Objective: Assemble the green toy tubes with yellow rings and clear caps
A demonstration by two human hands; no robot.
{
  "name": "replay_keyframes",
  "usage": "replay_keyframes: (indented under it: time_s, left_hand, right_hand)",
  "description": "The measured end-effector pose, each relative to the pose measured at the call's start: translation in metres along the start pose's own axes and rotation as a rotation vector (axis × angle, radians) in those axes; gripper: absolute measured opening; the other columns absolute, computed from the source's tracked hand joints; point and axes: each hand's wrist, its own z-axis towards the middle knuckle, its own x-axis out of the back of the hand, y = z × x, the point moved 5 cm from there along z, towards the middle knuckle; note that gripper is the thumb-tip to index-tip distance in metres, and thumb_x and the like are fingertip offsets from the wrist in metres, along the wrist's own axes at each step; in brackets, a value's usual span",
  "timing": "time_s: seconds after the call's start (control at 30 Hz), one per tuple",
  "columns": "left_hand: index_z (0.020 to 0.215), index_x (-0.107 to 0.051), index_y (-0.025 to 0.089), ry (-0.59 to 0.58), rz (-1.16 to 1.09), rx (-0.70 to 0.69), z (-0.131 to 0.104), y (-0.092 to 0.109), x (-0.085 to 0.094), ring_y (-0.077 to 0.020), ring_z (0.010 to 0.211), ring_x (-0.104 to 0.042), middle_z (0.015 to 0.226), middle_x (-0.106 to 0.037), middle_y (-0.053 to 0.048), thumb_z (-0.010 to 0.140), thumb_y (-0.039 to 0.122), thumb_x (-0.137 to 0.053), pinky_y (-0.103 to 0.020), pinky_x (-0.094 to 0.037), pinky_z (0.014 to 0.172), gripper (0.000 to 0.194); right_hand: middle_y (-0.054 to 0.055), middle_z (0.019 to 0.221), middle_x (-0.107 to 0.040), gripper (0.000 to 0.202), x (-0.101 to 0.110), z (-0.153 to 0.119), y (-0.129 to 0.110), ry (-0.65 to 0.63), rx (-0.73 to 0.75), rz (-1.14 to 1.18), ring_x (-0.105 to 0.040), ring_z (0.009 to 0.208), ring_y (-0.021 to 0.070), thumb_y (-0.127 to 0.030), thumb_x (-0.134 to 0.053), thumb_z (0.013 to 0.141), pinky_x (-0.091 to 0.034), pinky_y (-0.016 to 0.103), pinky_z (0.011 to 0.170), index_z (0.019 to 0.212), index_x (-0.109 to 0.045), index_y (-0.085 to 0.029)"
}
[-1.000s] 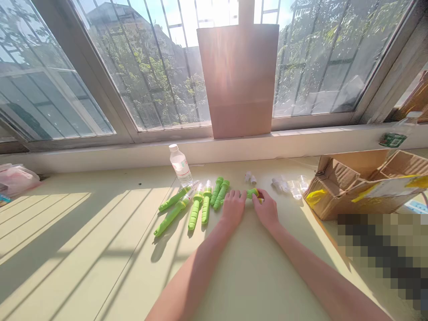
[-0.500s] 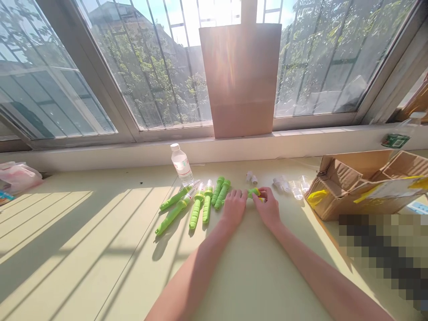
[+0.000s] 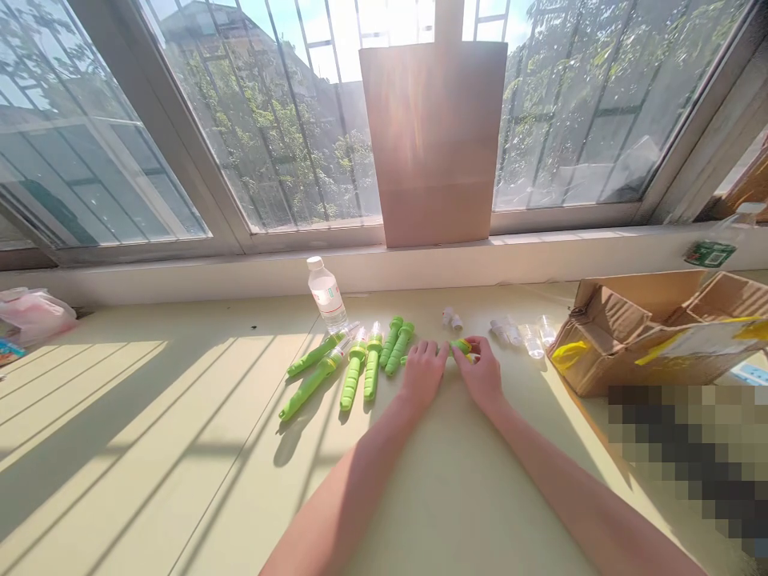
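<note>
My left hand [image 3: 425, 372] is closed over a green piece lying nearly level, most of it hidden under the fingers. Right beside it, my right hand [image 3: 480, 372] pinches the green and yellow end [image 3: 461, 346] of a piece between thumb and fingers. To the left lie two plain green sticks [image 3: 396, 348] side by side. Farther left are several green sticks with clear tips [image 3: 354, 376]. Two small white caps [image 3: 453, 320] rest just beyond my hands. Several clear plastic cups [image 3: 531, 340] lie to the right.
A water bottle [image 3: 327, 296] stands behind the green sticks. An open cardboard box [image 3: 648, 352] with yellow tape sits at the right, with another bottle [image 3: 714, 248] behind it. A pink plastic bag [image 3: 36, 316] is at the far left. A cardboard sheet [image 3: 435, 144] leans against the window.
The green and yellow end in my right fingers has shifted slightly right, and both hands have moved a very small amount. The other objects lie as before.
</note>
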Motion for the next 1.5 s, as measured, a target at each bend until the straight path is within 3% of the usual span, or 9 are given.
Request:
replay_keyframes:
  time_s: [0.27, 0.67, 0.93, 1.2, 1.5]
  left_hand:
    - [0.121, -0.059, 0.021, -0.039, -0.069, 0.038, 0.001, -0.002, 0.002, -0.0228, 0.090, -0.061, 0.093, -0.066, -0.005, 0.096, 0.018, -0.053, -0.034, -0.046, 0.073, 0.027]
    - [0.121, -0.058, 0.018, -0.080, -0.097, 0.019, 0.003, 0.001, 0.001, -0.0215, 0.084, -0.065, 0.091, -0.067, -0.006, 0.102, 0.030, -0.047, -0.033, -0.046, 0.066, 0.025]
    - [0.108, -0.060, 0.023, 0.012, -0.166, 0.048, -0.001, 0.000, -0.003, -0.0193, 0.086, -0.063, 0.095, -0.065, -0.006, 0.102, 0.031, -0.046, -0.029, -0.040, 0.059, 0.017]
    - [0.120, -0.062, 0.025, 0.048, -0.117, 0.085, -0.001, -0.002, 0.000, -0.0211, 0.078, -0.063, 0.084, -0.066, -0.005, 0.103, 0.034, -0.042, -0.033, -0.042, 0.064, 0.028]
    - [0.119, -0.061, 0.020, -0.011, -0.124, 0.079, 0.001, 0.000, -0.001, -0.0209, 0.079, -0.064, 0.084, -0.066, -0.006, 0.102, 0.035, -0.046, -0.032, -0.044, 0.063, 0.027]
  right_hand:
    - [0.009, 0.097, -0.069, 0.042, -0.001, 0.003, 0.006, 0.008, 0.009, 0.019, -0.065, 0.098, 0.0278, -0.059, -0.067, 0.069, -0.048, 0.042, 0.083, 0.088, -0.051, -0.026]
    - [0.005, 0.095, -0.067, 0.040, 0.001, 0.001, -0.005, 0.034, 0.094, 0.065, -0.063, 0.093, 0.0231, -0.056, -0.069, 0.071, -0.050, 0.042, 0.086, 0.086, -0.047, -0.026]
    - [0.004, 0.098, -0.068, 0.040, 0.003, -0.001, -0.008, 0.045, 0.105, 0.101, -0.064, 0.095, 0.0217, -0.052, -0.071, 0.072, -0.050, 0.043, 0.090, 0.085, -0.043, -0.027]
    - [0.003, 0.096, -0.068, 0.039, 0.005, -0.001, -0.014, 0.045, 0.134, 0.123, -0.064, 0.094, 0.0202, -0.051, -0.071, 0.073, -0.049, 0.043, 0.093, 0.082, -0.041, -0.026]
    - [0.004, 0.100, -0.068, 0.042, 0.001, 0.004, -0.007, -0.005, 0.128, 0.151, -0.064, 0.092, 0.0210, -0.051, -0.074, 0.070, -0.051, 0.042, 0.088, 0.087, -0.044, -0.027]
